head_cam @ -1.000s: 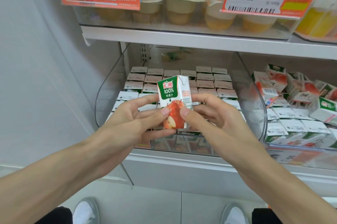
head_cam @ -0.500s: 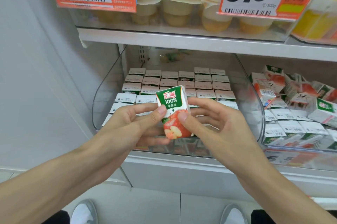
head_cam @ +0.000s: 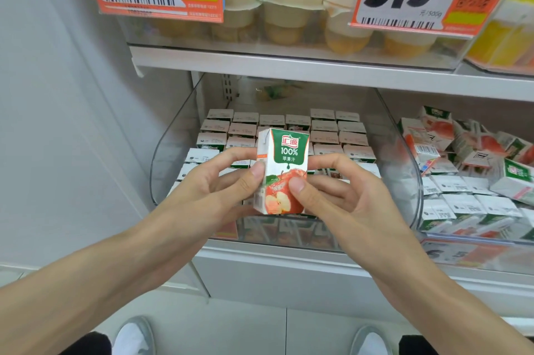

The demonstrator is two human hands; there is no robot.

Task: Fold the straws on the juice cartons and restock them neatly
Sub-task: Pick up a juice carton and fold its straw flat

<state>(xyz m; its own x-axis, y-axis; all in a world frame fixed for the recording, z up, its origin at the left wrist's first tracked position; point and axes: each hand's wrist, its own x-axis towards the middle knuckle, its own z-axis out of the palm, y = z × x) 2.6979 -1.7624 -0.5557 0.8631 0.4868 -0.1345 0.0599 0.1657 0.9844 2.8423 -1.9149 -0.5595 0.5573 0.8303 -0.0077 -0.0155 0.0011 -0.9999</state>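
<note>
Gripping left hand (head_cam: 219, 181): its thumb pressed the carton's front left edge, and its fingers curled round behind.
Carton place: the apple juice carton (head_cam: 281, 169) stood nearly upright in the air between both hands, in front of the clear bin and touching no shelf.
Carton look: a small paper box with a green top panel reading 100%, a red apple and an apple slice below, a white side panel and crisp, undented corners.
Straw: none showed on the faces turned to the camera, so it probably sat on the back, under the fingers.
Handling: likely light, with stiff edges but soft faces that would dent or squirt under a hard squeeze, and a smooth coating that could be slightly slippery.
Where to hold: best taken by the edges and corners, leaving the straw face free.
Right hand (head_cam: 341, 190): its thumb pinched the apple picture, and its fingers wrapped round the right side and back.
Clear bin (head_cam: 404, 158): packed cartons (head_cam: 326, 135) stood in tidy rows, tops up.
Loose cartons (head_cam: 476, 158): these lay jumbled in the next bin to the right.
</note>
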